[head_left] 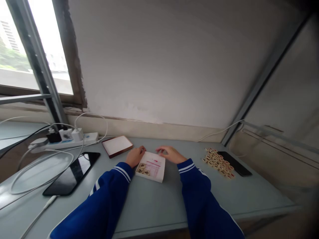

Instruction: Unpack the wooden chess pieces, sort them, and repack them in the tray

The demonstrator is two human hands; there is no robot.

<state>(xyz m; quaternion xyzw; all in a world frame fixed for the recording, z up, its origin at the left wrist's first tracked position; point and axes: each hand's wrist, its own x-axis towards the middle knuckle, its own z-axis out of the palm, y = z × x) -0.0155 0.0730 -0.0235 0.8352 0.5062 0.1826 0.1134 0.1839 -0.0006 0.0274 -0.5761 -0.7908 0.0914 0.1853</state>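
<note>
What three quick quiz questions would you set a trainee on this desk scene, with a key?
1. Is the flat white box with dark red edges nearer the left hand or the right hand?
2. True or false: the heap of round wooden chess pieces lies to the right of both hands.
3. What colour are the markings on the square white card between the hands?

Key: 1. Left hand. 2. True. 3. Pink.

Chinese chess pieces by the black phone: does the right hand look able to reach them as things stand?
Probably yes: the right hand is beside the white sheet, and nothing stands between it and the Chinese chess pieces.
</note>
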